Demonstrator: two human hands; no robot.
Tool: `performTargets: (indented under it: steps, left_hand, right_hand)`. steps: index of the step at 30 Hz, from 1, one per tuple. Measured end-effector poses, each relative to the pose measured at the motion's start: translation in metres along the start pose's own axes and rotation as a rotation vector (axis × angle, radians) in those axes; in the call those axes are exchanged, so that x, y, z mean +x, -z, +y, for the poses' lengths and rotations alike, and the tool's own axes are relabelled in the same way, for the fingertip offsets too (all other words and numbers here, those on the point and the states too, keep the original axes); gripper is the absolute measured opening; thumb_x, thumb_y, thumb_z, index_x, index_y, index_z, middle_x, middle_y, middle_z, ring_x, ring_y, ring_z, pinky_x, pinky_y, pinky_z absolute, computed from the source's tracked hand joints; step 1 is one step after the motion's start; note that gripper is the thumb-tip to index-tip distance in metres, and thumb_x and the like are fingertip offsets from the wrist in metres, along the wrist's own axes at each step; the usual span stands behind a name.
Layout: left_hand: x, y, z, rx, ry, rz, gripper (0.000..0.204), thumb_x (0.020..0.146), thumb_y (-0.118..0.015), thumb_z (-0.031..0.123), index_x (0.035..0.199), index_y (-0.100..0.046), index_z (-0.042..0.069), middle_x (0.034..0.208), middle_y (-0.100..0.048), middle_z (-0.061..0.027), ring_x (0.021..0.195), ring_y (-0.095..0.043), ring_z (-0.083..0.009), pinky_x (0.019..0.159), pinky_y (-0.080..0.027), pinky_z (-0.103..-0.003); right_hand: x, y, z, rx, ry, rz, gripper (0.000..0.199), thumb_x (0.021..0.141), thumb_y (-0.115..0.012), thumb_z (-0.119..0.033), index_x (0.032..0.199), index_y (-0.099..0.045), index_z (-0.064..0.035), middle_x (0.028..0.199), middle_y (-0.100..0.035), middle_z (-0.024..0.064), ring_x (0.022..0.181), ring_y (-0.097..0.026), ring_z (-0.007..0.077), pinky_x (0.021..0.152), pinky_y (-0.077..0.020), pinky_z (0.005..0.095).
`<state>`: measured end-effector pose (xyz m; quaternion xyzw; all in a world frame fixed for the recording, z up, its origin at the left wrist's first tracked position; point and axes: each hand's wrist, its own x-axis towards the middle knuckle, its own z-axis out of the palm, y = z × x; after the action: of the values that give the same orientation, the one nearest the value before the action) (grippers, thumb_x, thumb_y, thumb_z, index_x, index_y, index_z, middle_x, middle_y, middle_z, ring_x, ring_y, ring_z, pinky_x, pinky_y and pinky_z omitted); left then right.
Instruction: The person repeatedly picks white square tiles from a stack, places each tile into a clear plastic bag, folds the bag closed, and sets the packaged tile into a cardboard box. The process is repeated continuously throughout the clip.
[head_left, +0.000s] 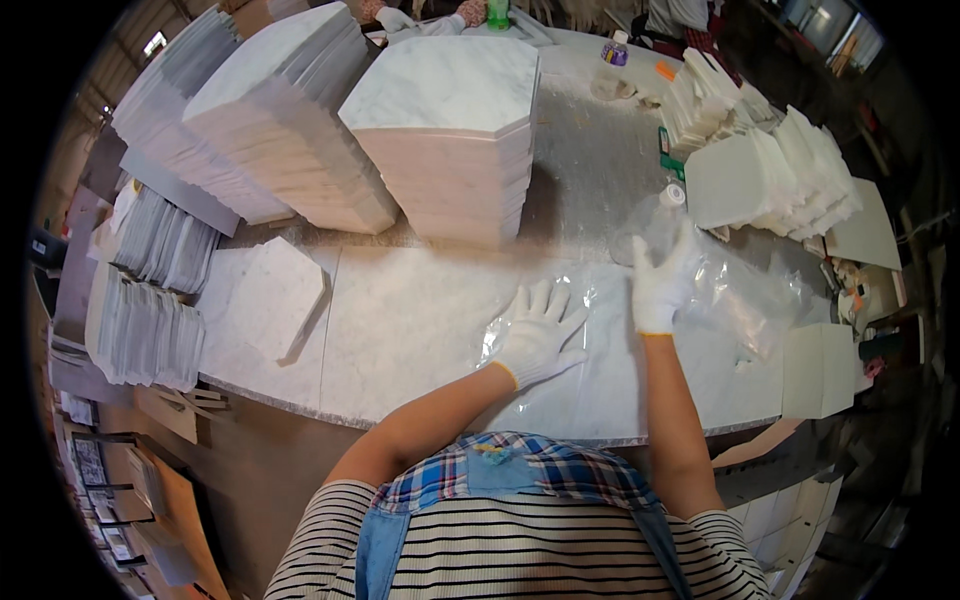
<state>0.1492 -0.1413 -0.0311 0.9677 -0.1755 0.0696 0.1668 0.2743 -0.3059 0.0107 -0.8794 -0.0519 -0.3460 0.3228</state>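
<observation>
Both my hands wear white gloves with yellow cuffs. My left hand (pixel 540 330) lies flat with fingers spread on a thin clear plastic film (pixel 590 300) over the white marble slab (pixel 400 330). To its right, my right hand (pixel 662 283) has its thumb and fingers apart and appears to hold nothing. Just beyond its fingertips is a clear bottle (pixel 672 197) with a white cap; I cannot tell whether they touch. A crumpled clear plastic bag (pixel 745 295) lies right of the right hand. At left, an elongated hexagonal marble tile (pixel 282 300) rests on the slab.
Tall stacks of marble tiles (pixel 440 90) stand at the back left, and smaller tile stacks (pixel 150 320) at the left edge. More tile stacks (pixel 765 180) and a green tool (pixel 668 155) sit at the back right. Across the table are another person's gloved hands (pixel 397 20).
</observation>
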Motion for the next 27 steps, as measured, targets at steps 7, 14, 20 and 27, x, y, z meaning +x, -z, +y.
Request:
performTargets:
  steps: [7,14,20,27]
  left_hand:
    - [0.016,-0.003,-0.01,-0.015,0.002,-0.032,0.066,0.085,-0.063,0.056,0.135,-0.057,0.014,0.143,-0.044,-0.0218,0.135,-0.033,-0.0463,0.108,-0.023,-0.065]
    - [0.019,-0.008,-0.015,-0.014,0.023,-0.08,0.07,0.085,-0.061,0.058,0.141,-0.053,0.015,0.145,-0.043,-0.0226,0.136,-0.032,-0.0473,0.109,-0.023,-0.065]
    - [0.024,-0.006,-0.015,0.015,0.019,-0.021,0.068,0.085,-0.062,0.057,0.138,-0.056,0.015,0.146,-0.043,-0.023,0.135,-0.034,-0.0464,0.111,-0.023,-0.062]
    - [-0.009,0.019,-0.06,0.008,0.196,0.071,0.057,0.084,-0.065,0.049,0.126,-0.062,0.011,0.134,-0.049,-0.0216,0.127,-0.041,-0.0406,0.107,-0.03,-0.056]
  right_hand:
    - [0.048,-0.023,0.008,0.105,-0.334,-0.325,0.104,0.074,-0.084,-0.036,0.156,-0.024,-0.0148,0.138,-0.055,0.0239,0.122,-0.055,0.0438,0.1,-0.0463,0.0463]
    - [0.04,-0.004,-0.027,0.307,-0.147,-0.251,0.103,0.071,-0.086,-0.03,0.154,-0.028,-0.0113,0.139,-0.054,0.0222,0.126,-0.055,0.0385,0.104,-0.045,0.0435]
    - [-0.019,-0.033,-0.005,0.443,-0.179,-0.416,0.101,0.071,-0.086,-0.029,0.152,-0.029,-0.006,0.142,-0.051,0.0217,0.13,-0.051,0.0365,0.108,-0.0421,0.0428]
    - [-0.038,-0.043,0.014,0.477,-0.189,-0.438,0.102,0.071,-0.086,-0.029,0.151,-0.029,-0.0027,0.143,-0.049,0.0222,0.133,-0.048,0.0362,0.11,-0.0401,0.0419]
